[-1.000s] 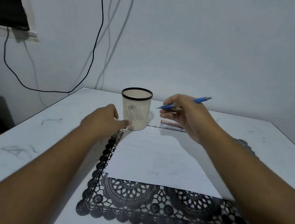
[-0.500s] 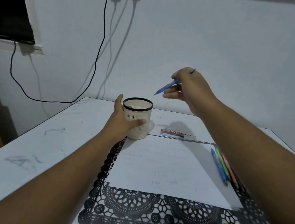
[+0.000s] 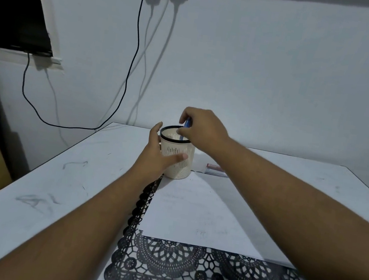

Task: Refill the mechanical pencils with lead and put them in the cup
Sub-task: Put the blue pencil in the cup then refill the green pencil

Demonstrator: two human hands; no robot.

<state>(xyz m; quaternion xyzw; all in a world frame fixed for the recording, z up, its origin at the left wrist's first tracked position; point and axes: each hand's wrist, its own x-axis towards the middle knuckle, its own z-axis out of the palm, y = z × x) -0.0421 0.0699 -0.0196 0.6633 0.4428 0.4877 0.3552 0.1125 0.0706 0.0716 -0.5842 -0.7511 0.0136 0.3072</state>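
Since half a second ago the right hand has dropped from above the table to sit right over the cup, and the blue mechanical pencil it pinches now stands nearly upright, its lower end down inside the cup's black rim. The fingers are curled round the pencil's upper part, so most of the barrel is hidden. The left hand grips the cup from its left side, thumb lying across the perforated front wall and the other fingers reaching behind it. The cup stands on the white table at the far left corner of a sheet of white paper, which lies on a black lace placemat. Just right of the cup, beyond the paper, lies a small lead case, partly hidden by the right forearm.
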